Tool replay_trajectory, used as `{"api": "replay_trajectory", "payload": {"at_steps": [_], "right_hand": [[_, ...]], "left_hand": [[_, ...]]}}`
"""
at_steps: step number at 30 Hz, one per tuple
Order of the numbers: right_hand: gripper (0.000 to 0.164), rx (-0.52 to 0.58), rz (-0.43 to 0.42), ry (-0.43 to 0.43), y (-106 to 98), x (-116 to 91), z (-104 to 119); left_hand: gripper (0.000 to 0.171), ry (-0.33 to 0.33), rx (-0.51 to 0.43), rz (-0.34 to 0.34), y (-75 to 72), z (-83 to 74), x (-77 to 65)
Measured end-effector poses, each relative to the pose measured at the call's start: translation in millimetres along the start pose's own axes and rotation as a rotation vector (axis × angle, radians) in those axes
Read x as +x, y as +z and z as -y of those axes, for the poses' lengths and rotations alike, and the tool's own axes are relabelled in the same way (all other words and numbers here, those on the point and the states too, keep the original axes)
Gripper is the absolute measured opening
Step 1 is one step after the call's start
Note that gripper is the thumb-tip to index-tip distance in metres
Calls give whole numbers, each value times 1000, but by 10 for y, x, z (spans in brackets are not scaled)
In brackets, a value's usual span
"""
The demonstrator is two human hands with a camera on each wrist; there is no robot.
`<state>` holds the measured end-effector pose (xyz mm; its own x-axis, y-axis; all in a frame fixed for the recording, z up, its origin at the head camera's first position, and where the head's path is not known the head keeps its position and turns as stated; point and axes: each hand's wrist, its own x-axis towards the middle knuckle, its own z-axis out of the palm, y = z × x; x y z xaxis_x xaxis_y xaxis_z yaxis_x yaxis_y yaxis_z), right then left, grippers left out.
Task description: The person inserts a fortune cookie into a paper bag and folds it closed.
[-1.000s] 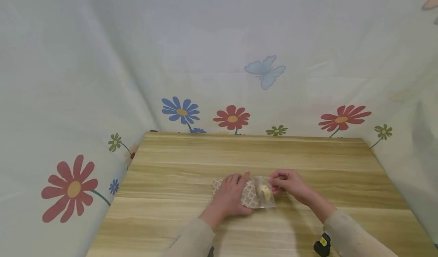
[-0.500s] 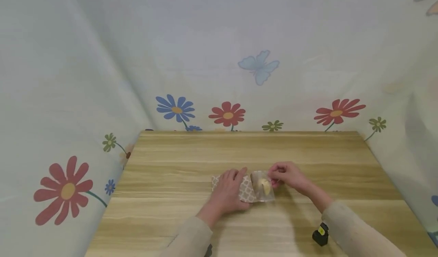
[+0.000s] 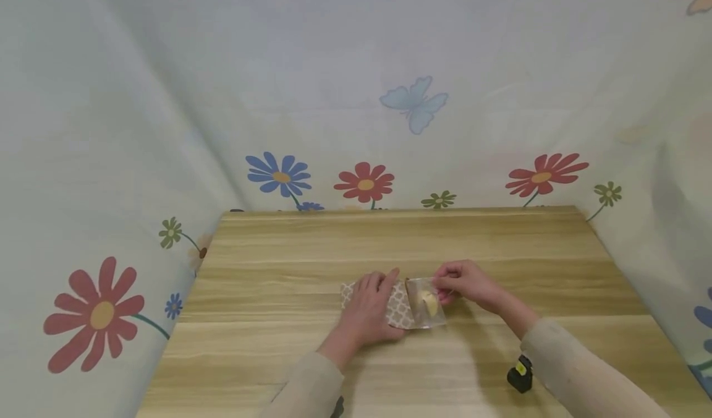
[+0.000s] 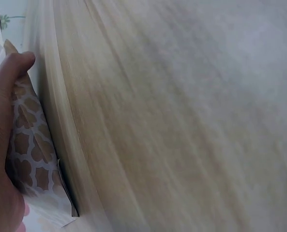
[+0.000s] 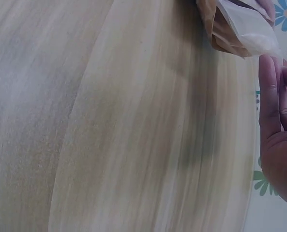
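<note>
A brown paper bag (image 3: 399, 307) with a white lattice pattern lies on the table, my left hand (image 3: 367, 310) gripping it from above. Out of its right end sticks a clear plastic packet (image 3: 420, 321) with a pale yellow, folded-looking piece (image 3: 429, 305) inside. My right hand (image 3: 464, 284) pinches the packet's far right edge between thumb and fingers. In the left wrist view, the left thumb presses along the patterned bag (image 4: 34, 145). The right wrist view shows the bag's brown open mouth (image 5: 220, 38) around the plastic (image 5: 252, 36), close to the right fingertips.
The wood-grain table (image 3: 278, 251) reaches back to a pale cloth backdrop (image 3: 311, 65) printed with flowers and a butterfly. Cloth walls also rise at both sides. A small black device (image 3: 520, 375) with a yellow patch shows beside the right sleeve.
Slightly more of the plastic packet shows outside the paper bag than a second ago. Both hands keep their holds. The head view has shifted a little.
</note>
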<state>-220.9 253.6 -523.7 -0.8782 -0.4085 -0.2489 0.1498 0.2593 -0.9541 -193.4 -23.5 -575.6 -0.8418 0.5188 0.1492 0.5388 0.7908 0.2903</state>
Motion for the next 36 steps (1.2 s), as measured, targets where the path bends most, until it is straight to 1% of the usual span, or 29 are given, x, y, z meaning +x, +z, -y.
{"api": "replay_trajectory", "payload": {"at_steps": [5,10,15,20,25,28,30,33,36], "right_hand": [[20,-6,12,7,7,69,14],[22,-27,30,-3,76,112,100],[21,-63,2,-11,171,102,202],[22,-101,-32,-45,239,67,277],[24,-131,-75,-63,237,-37,318],[22,-179,-73,-79,234,-105,310],[20,-201,-57,-102,248,-126,293],[19,-212,-62,-132,296,-126,260],[18,-202,-90,-147,357,-119,238]], "left_hand": [[132,15,13,-19,-14,4,20],[131,17,-13,-47,6,-15,33],[129,11,-46,-83,15,-42,37],[127,11,-84,-127,9,-65,30],[126,26,-115,-153,-6,-90,29],[126,30,-124,-161,-9,-100,34],[126,30,-128,-167,-6,-103,40],[126,37,-133,-179,8,-114,43],[125,46,-134,-184,26,-125,48]]}}
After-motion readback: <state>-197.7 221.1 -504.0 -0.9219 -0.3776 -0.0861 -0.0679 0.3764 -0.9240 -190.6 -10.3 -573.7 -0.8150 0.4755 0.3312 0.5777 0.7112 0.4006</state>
